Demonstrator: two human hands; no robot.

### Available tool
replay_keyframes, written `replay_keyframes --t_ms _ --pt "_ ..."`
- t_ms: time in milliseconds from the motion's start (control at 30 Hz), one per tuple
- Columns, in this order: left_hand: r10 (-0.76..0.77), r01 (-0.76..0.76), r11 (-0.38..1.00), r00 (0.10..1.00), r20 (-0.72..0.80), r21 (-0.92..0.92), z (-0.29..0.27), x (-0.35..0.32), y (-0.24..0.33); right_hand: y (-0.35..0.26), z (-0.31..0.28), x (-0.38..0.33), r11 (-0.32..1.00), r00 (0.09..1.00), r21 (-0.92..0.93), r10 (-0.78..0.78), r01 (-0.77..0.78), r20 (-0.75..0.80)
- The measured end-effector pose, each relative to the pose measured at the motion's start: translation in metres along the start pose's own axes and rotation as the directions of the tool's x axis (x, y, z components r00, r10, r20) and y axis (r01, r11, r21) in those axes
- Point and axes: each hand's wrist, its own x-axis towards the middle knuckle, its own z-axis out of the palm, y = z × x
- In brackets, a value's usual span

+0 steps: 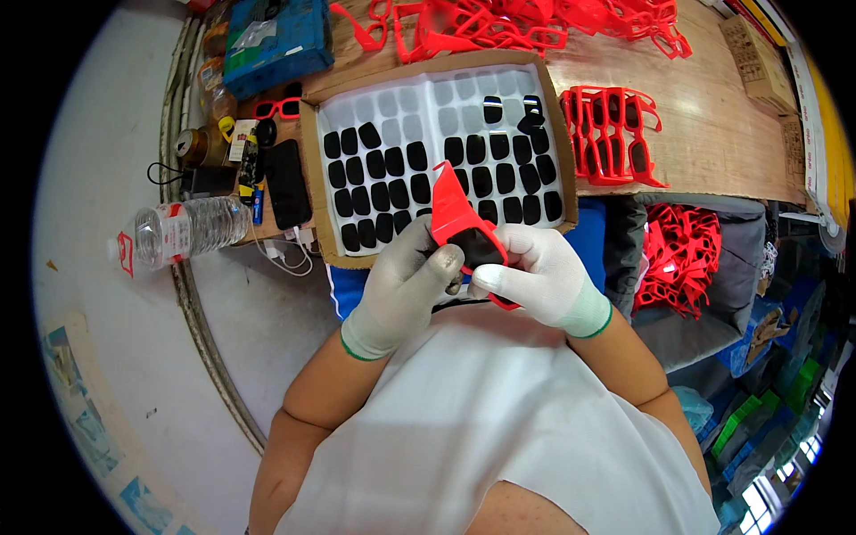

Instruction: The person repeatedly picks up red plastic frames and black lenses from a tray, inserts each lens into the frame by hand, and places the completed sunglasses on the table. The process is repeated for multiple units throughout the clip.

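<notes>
Fingers of the left hand (392, 290) and right hand (548, 276) hold red sunglasses (456, 218) over the near edge of the box (352, 262).

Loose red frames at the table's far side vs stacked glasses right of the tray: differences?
The loose frames look lensless; the stacked glasses have dark lenses. The loose frames lie jumbled; the stacked glasses are neatly aligned. Both are red, on the wooden table.

Around the box (308, 160) of lenses (416, 156) on the desk (713, 134) sit a case (283, 52) at ten o'clock, frames (446, 42) at one, glasses (611, 134) at three, a phone (286, 183) at nine and, off the edge, a frame-filled bin (678, 343) at four.
</notes>
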Motion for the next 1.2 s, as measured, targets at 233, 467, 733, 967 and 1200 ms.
replay_keyframes --t_ms 233,467,733,967,1200 --pt "-0.031 0.046 0.992 0.992 -0.12 0.117 0.005 -0.002 -0.007 0.004 -0.006 0.001 0.998 0.998 0.055 0.041 -0.044 0.05" --pt "-0.116 0.104 0.99 0.985 -0.128 -0.1 0.013 -0.002 0.004 0.008 -0.01 0.0 0.979 0.996 0.198 0.042 -0.056 0.075" --pt "-0.094 0.092 0.995 0.994 -0.052 -0.037 -0.005 -0.005 -0.002 0.004 -0.008 -0.001 0.993 0.989 0.115 0.011 -0.028 0.146" --pt "-0.119 0.111 0.989 0.99 -0.081 -0.098 0.001 -0.006 0.007 0.021 0.001 -0.002 0.983 0.989 0.179 -0.057 0.032 0.137" --pt "-0.133 0.12 0.988 0.98 -0.149 -0.093 0.006 -0.006 0.009 0.019 0.003 -0.001 0.997 0.994 -0.025 -0.076 0.078 0.074"
